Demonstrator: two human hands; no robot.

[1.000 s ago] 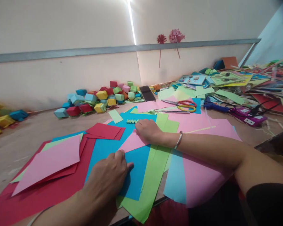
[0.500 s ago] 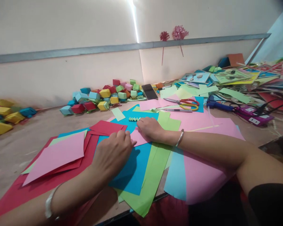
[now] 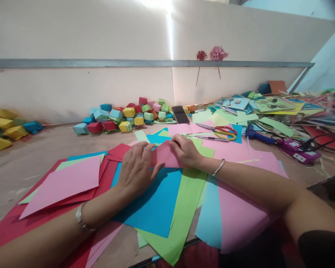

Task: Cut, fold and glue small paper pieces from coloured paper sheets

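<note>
A pink paper piece (image 3: 163, 154) spans the gap between my two hands, above a blue sheet (image 3: 153, 201). My left hand (image 3: 136, 167) is at its left edge, thumb spread away from the fingers, which bend over the edge. The fingers of my right hand (image 3: 184, 150) are pinched on its right side. Behind the pink piece, a small green folded strip shows only in part. Green sheets (image 3: 184, 216) lie under the blue one. To the left, a pink sheet (image 3: 67, 182) rests on red sheets.
Small coloured paper boxes (image 3: 125, 126) and a phone (image 3: 180, 114) are by the wall. Scissors (image 3: 220, 131) lie beyond my right hand, with a blue glue gun (image 3: 259, 134) and purple power strip (image 3: 297, 150) farther right. Paper flowers (image 3: 218, 54) hang on the wall.
The pink piece is now lifted and stretched more visibly between my hands. My left hand has opened out from its closed pose. The view has tilted slightly.
</note>
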